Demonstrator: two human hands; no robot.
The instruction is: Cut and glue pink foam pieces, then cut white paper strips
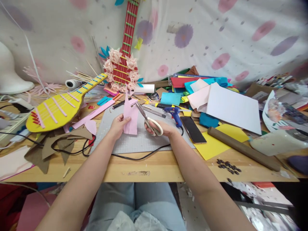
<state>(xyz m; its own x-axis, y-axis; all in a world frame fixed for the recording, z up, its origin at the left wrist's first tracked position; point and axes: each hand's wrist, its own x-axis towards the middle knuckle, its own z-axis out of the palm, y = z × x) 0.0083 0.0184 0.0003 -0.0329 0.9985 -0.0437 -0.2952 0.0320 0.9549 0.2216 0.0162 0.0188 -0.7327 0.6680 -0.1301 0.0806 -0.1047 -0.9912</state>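
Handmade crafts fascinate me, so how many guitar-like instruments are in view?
2: the yellow one is left of the person's left hand; the red one stands behind, before the flowered sheet. Others may be hidden.

Left hand (118,126) and right hand (165,129) curled

Over the grey mat (149,142), the pink paper (131,119) hides some fingers of the left hand (119,126). Behind the mat, the red toy guitar (122,71) is incomplete — the view's upper edge cuts its neck — and far right of the mat, the pen-like sticks (276,79) are too blurred for counting.
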